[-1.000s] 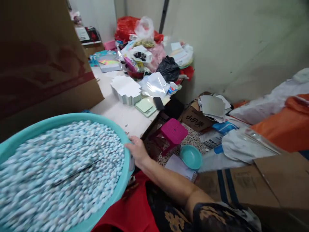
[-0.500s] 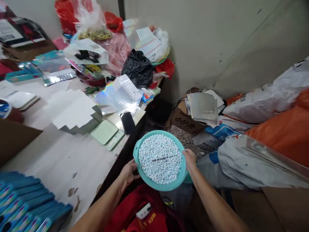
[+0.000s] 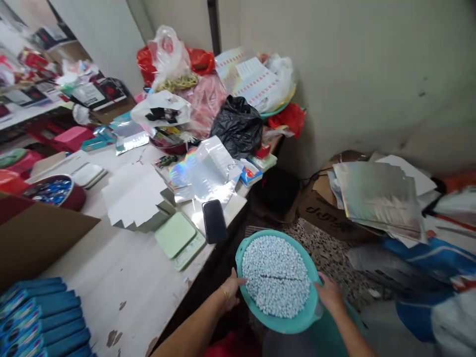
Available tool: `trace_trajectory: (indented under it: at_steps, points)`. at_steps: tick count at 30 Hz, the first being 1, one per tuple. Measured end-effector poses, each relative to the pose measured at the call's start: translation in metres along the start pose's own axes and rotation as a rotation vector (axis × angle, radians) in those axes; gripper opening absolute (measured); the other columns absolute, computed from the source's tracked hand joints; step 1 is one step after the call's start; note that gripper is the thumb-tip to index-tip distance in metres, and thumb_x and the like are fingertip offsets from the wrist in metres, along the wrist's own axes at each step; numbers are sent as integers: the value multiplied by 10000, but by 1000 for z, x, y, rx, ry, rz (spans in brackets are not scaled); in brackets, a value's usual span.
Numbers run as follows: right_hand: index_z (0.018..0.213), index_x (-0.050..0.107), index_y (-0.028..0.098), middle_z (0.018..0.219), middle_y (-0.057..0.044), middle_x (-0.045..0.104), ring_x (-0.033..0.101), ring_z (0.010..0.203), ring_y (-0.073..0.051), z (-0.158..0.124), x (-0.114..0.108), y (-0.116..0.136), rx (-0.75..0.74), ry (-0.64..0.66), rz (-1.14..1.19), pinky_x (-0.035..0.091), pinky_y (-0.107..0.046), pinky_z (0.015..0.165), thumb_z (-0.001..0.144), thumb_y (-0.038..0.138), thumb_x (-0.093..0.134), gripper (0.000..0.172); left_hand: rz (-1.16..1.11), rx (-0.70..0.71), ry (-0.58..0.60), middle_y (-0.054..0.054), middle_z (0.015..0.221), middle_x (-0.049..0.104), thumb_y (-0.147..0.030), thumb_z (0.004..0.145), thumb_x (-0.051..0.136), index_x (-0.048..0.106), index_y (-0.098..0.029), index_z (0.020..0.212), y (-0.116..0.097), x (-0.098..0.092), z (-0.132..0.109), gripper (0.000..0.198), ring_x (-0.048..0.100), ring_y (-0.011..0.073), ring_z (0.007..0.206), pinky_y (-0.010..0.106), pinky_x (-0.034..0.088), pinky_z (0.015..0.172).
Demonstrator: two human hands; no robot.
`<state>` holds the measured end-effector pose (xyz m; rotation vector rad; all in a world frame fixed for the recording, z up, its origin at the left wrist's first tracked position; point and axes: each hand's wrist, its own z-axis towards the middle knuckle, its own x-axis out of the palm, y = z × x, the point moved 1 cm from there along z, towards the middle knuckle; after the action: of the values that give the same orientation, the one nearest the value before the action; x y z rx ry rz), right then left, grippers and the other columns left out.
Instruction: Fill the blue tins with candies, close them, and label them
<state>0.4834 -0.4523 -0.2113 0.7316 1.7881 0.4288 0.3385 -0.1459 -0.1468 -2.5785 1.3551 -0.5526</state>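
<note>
A round turquoise plastic basin (image 3: 245,298) is held up beside the table's edge, filled with small pale blue-white beads (image 3: 277,260). A dark narrow gap runs across the beads. My left hand (image 3: 231,292) grips the basin's left rim, and a thin bracelet shows on that wrist. On the right side, my right hand (image 3: 329,292) is closed over the opposite rim. The fingers beneath the basin are hidden. Below it, at the lower right, a larger green-teal container (image 3: 330,332) shows partly.
On the white table (image 3: 148,292) lie a pale green scale (image 3: 178,238), a black phone (image 3: 214,221), stacked white card (image 3: 130,193) and blue boxes (image 3: 55,317). A black bag (image 3: 238,124) lies farther back. Silvery sheets (image 3: 379,193) rest on a carton near the wall.
The view has swung left, so more of the table and another table behind show. The basin, still in both hands, sits lower and farther right in view, over the larger container.
</note>
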Motion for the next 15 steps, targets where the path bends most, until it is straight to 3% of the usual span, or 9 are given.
trace_trajectory:
  at_steps: [2,4,6,9,12,15]
  points:
    - [873,645,149,948,-129,636,568,951,-292,1,-5,45,-180,27,-65,415,-414,869,577,346,500,385,59,22,-158,90,1402,292,-284,563,645,209,-307,1344,6,-15,-32,895,237,268,1286,452,250,952]
    - [943,626,157,997,-109,625,572,948,-240,-3,-1,111,-335,163,-41,425,-375,868,679,373,437,390,42,53,-134,128,1338,391,-324,583,642,376,-244,1272,14,-38,-69,742,335,266,1235,415,304,925]
    - [949,623,144,977,-107,626,577,913,-211,-13,13,184,-501,275,-4,422,-354,869,736,378,407,383,-14,17,-129,166,1154,553,-380,573,652,501,-160,1149,26,-67,-107,635,508,271,1062,386,365,871]
    - [1013,599,139,1009,-100,599,554,922,-189,-40,49,278,-736,356,49,423,-329,856,768,355,407,378,-171,122,-346,122,1056,614,-401,569,662,535,-154,1086,46,-117,-159,587,587,204,909,319,415,820]
    - [1116,536,136,1121,-115,529,481,1035,-215,-72,87,337,-780,259,-39,366,-363,917,746,333,457,427,-347,188,-511,103,1059,621,-420,594,662,530,-162,1091,69,-156,-204,576,598,175,901,288,426,831]
    - [1255,405,168,1263,-124,406,363,1149,-270,-98,119,365,-643,194,-204,338,-416,918,721,378,503,582,-502,250,-511,101,1067,625,-406,572,698,528,-179,1098,90,-177,-240,598,595,187,948,294,435,851]
